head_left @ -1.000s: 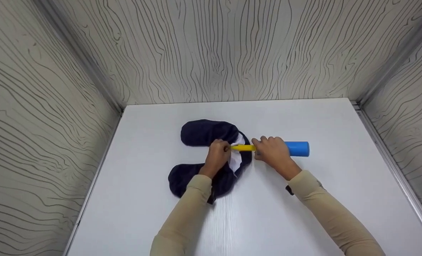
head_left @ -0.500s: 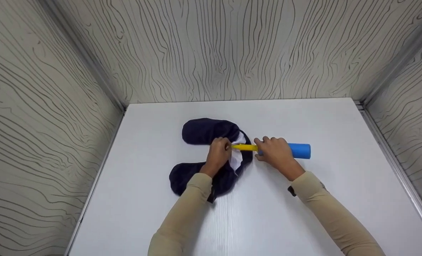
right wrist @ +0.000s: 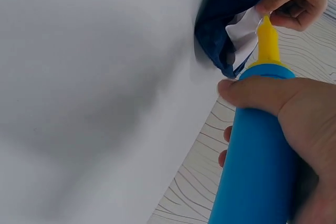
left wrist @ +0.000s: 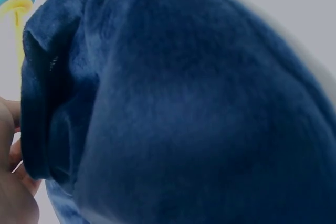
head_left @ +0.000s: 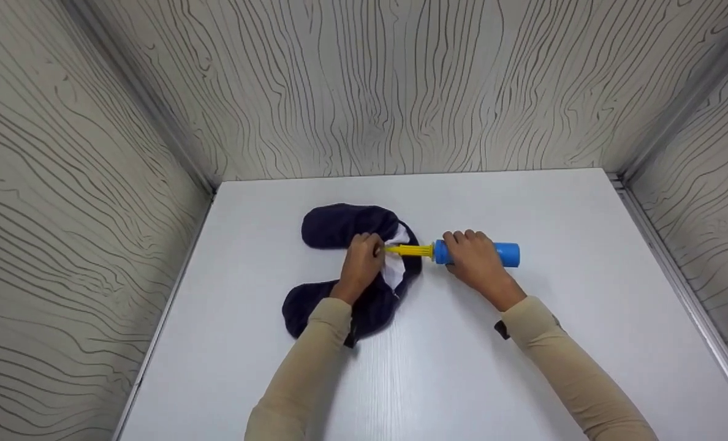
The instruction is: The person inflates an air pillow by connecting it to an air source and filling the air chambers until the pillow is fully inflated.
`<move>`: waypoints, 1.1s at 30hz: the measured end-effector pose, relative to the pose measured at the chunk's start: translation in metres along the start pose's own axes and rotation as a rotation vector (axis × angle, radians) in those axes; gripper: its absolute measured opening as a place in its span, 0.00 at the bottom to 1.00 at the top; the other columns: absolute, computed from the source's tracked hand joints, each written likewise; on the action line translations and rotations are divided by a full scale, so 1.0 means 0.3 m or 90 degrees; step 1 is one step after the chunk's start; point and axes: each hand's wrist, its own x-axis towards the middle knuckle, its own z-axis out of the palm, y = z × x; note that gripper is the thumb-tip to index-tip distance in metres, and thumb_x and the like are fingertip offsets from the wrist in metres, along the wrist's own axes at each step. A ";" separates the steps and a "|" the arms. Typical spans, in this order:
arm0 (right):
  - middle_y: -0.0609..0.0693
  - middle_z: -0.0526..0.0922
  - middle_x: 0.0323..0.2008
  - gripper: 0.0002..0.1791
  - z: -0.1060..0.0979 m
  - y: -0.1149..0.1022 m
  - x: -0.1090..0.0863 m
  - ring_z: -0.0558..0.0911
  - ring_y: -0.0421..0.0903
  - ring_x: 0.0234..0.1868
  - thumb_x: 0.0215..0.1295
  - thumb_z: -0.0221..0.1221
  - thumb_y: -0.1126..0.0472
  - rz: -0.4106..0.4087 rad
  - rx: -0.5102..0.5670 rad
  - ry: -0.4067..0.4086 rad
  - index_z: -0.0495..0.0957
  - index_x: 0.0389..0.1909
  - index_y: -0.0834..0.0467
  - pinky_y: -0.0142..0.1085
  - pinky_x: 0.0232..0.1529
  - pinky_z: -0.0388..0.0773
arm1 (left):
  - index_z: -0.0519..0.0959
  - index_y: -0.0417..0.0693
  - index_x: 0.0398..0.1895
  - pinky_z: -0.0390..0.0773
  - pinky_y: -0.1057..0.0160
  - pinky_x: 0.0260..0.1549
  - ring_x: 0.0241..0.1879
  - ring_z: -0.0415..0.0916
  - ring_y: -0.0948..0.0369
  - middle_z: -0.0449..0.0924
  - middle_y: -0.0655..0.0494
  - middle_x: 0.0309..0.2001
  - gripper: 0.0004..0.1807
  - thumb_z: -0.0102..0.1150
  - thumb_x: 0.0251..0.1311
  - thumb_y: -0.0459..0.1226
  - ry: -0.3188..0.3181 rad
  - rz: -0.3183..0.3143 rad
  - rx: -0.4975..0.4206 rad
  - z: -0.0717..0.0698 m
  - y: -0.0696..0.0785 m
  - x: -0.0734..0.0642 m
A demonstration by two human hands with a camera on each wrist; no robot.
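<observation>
A navy plush U-shaped neck pillow [head_left: 339,226] lies on the white table, its ends facing left. White inner liner [head_left: 393,271] shows through an opening at its curved right side. My left hand [head_left: 362,263] pinches the liner right at the tip of a yellow nozzle [head_left: 416,250]; the fingers hide the tip. The nozzle belongs to a blue hand pump [head_left: 510,254], lying level across the opening. Round the pump's blue barrel my right hand [right wrist: 310,108] is wrapped, thumb near its yellow end. Pillow cloth [left wrist: 199,98] fills most of the left wrist view.
The white table [head_left: 572,367] reaches a wood-grain patterned back wall [head_left: 370,92]. Similar panels stand at left and right, with metal rails along the edges. A black strap end [head_left: 350,342] pokes out from under the pillow beside my left sleeve [head_left: 306,361].
Pillow, left hand and pump have shifted a little to the left. My right hand stays nearly in place, so the barrel's front blue collar now shows ahead of its fingers.
</observation>
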 end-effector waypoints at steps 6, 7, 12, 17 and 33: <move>0.61 0.88 0.49 0.35 0.008 0.002 -0.004 0.88 0.62 0.47 0.59 0.78 0.47 0.027 0.038 -0.018 0.80 0.63 0.58 0.57 0.53 0.87 | 0.83 0.43 0.34 0.77 0.59 0.36 0.35 0.72 0.54 0.78 0.50 0.31 0.03 0.67 0.67 0.29 0.006 -0.008 0.018 -0.024 -0.029 -0.012; 0.61 0.88 0.49 0.35 0.010 0.000 -0.003 0.88 0.61 0.46 0.59 0.78 0.46 0.029 0.044 -0.018 0.80 0.64 0.57 0.58 0.52 0.88 | 0.83 0.43 0.34 0.78 0.59 0.35 0.35 0.72 0.54 0.78 0.50 0.32 0.04 0.67 0.68 0.29 0.010 -0.007 0.030 -0.027 -0.031 -0.015; 0.60 0.88 0.51 0.36 0.015 -0.006 0.005 0.88 0.61 0.46 0.60 0.77 0.45 0.019 0.060 -0.008 0.79 0.65 0.56 0.58 0.52 0.88 | 0.87 0.44 0.44 0.85 0.55 0.49 0.49 0.79 0.49 0.83 0.46 0.49 0.05 0.69 0.68 0.33 0.020 0.036 0.130 -0.037 -0.010 -0.023; 0.60 0.89 0.51 0.35 0.017 -0.005 0.019 0.89 0.61 0.47 0.59 0.78 0.45 0.020 0.064 0.010 0.80 0.63 0.58 0.58 0.54 0.87 | 0.78 0.41 0.70 0.73 0.53 0.75 0.76 0.71 0.47 0.76 0.44 0.73 0.24 0.65 0.73 0.37 -0.071 0.105 0.175 -0.027 0.067 -0.006; 0.59 0.90 0.49 0.35 0.004 -0.052 0.034 0.90 0.60 0.46 0.60 0.76 0.42 0.011 0.074 0.020 0.81 0.62 0.59 0.57 0.51 0.88 | 0.76 0.37 0.69 0.74 0.58 0.74 0.71 0.77 0.52 0.82 0.46 0.67 0.23 0.62 0.73 0.29 -0.140 0.170 0.292 0.062 0.145 0.008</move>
